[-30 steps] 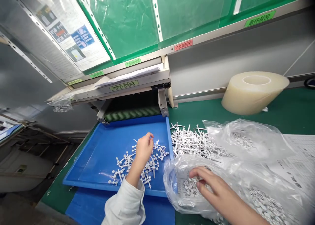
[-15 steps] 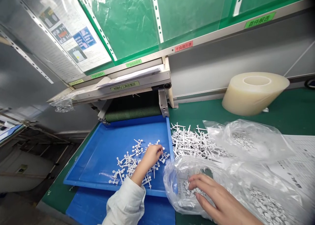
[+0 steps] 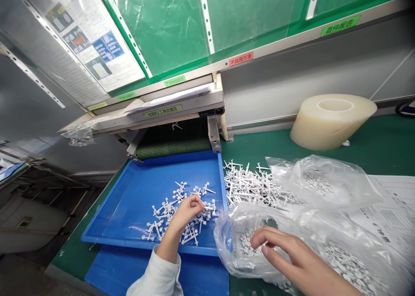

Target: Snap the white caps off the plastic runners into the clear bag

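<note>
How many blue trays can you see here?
2. One shallow blue plastic tray holds loose white plastic parts beneath the left hand; a second blue plastic tray lies nearer the person, running out of view. Others could be hidden.

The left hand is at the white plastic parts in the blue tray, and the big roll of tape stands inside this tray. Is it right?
Not right: the big roll of tape stands on the green bench, not inside the blue tray; the head view shows it. The left hand is at the white plastic parts, as you said.
</note>
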Tool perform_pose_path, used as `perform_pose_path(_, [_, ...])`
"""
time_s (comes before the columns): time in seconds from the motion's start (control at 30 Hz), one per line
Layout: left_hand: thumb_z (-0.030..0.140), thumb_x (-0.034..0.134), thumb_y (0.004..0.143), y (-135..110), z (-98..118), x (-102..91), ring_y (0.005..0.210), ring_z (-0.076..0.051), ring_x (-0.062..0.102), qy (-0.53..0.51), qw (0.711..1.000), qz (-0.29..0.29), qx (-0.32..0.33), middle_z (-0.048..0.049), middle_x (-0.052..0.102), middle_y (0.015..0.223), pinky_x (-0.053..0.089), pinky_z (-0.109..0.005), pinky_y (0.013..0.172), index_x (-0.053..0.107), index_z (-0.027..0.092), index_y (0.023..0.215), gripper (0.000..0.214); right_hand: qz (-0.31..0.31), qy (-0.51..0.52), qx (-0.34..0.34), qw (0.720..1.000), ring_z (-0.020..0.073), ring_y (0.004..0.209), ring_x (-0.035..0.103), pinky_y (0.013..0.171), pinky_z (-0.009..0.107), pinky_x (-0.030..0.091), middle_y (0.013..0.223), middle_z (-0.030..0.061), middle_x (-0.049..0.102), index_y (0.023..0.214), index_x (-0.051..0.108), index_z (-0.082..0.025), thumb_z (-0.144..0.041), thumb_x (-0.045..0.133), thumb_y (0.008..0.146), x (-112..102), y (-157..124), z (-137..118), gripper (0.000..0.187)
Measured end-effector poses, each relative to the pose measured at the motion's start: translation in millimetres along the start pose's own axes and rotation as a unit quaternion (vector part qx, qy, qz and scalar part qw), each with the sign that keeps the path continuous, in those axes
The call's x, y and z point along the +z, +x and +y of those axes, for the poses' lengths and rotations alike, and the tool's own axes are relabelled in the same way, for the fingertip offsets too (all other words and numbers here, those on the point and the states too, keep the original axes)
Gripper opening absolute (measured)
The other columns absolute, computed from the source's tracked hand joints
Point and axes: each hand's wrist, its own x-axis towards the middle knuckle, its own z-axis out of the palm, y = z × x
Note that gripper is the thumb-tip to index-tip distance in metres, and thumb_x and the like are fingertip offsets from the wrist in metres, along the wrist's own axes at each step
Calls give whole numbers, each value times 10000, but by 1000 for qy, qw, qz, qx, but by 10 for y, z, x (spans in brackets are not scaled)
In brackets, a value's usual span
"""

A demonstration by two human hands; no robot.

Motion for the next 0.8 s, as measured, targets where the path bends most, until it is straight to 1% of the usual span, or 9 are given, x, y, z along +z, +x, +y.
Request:
perform_pose_path(0.07, [210, 655, 832, -81, 32, -4, 461, -55, 483, -72, 997, 6, -15, 45, 581, 634, 392, -172, 433, 556, 125, 716, 175, -1, 10, 12, 1000, 248, 954, 611, 831, 348, 463, 969, 35, 663, 878, 629, -253, -383, 381, 899, -22, -12, -8, 281])
perform_pose_path(0.13, [259, 752, 730, -174, 65, 19, 475, -47, 485, -151, 988, 16, -30, 36, 597, 632, 371, -156, 447, 555, 135, 721, 233, 0, 19, 24, 1000, 251, 953, 611, 819, 346, 463, 973, 32, 665, 880, 633, -259, -404, 377, 898, -46, -28, -17, 294])
perform_pose_path(0.27, [291, 889, 498, -355, 84, 183, 557, -62, 526, -277, 958, 24, -63, 23, 591, 647, 417, -171, 546, 605, 140, 782, 429, 10, 25, 39, 999, 248, 918, 617, 796, 337, 457, 936, 22, 670, 867, 634, -257, -405, 385, 886, -81, -39, -37, 290])
perform_pose_path(0.33, [254, 907, 457, -418, 70, 293, 587, -73, 534, -314, 946, 24, -74, 19, 576, 656, 422, -181, 563, 620, 134, 789, 455, 13, 25, 43, 999, 244, 904, 619, 775, 322, 454, 918, 19, 673, 850, 635, -251, -395, 393, 878, -86, -32, -46, 283])
perform_pose_path(0.4, [240, 908, 453, -450, 50, 384, 598, -73, 526, -335, 939, 30, -75, 20, 563, 664, 410, -177, 558, 619, 135, 778, 448, 11, 23, 42, 999, 237, 883, 622, 755, 308, 453, 901, 17, 675, 843, 634, -247, -388, 396, 877, -85, -24, -49, 279])
perform_pose_path(0.47, [265, 900, 469, -458, 37, 440, 583, -69, 506, -340, 937, 40, -71, 17, 559, 663, 390, -173, 537, 610, 134, 763, 433, 2, 20, 38, 999, 230, 873, 624, 752, 297, 454, 898, 15, 677, 845, 632, -247, -382, 395, 883, -85, -20, -48, 275])
perform_pose_path(0.57, [323, 880, 507, -476, 55, 472, 539, -68, 458, -309, 948, 55, -46, 4, 572, 639, 353, -178, 501, 604, 128, 742, 412, -4, 16, 31, 999, 227, 875, 625, 754, 288, 462, 900, 16, 683, 842, 633, -248, -366, 395, 889, -95, -26, -45, 270])
perform_pose_path(0.67, [350, 836, 601, -573, 123, 505, 538, -74, 437, -240, 968, 78, 8, -22, 643, 678, 358, -185, 525, 624, 138, 752, 336, 5, 17, 32, 999, 242, 874, 624, 742, 299, 470, 893, 29, 685, 836, 638, -243, -372, 405, 888, -105, -40, -64, 271])
perform_pose_path(0.8, [311, 743, 731, -824, 251, 636, 644, -126, 524, -130, 985, 87, 74, -34, 675, 764, 406, -205, 601, 685, 164, 746, 158, 22, 70, 29, 997, 249, 884, 612, 735, 308, 464, 881, 33, 671, 851, 632, -246, -434, 426, 898, -74, -49, -135, 283])
